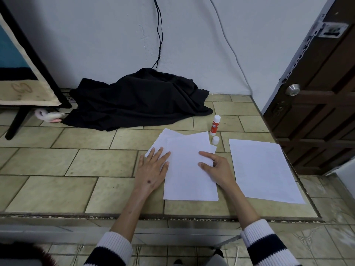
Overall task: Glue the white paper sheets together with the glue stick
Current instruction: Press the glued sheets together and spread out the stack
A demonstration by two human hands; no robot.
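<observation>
Both hands, left hand [151, 167] flat, right hand [215, 166] loosely spread, press smooth rectangular white paper sheets [190, 181].

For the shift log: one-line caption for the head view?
Both hands press stacked paper sheets; uncapped glue stick stands behind.

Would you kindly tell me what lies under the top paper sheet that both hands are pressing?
Under the top paper sheet, corners of more white sheets fan out at its far edge. Their number is hidden, as is the tiled surface beneath.

A tiled surface [80, 160] carries a stack of white sheets [190, 181], a single sheet [263, 169], a glue stick [215, 125] (upright), its cap [215, 140] and black cloth [138, 100].
</observation>
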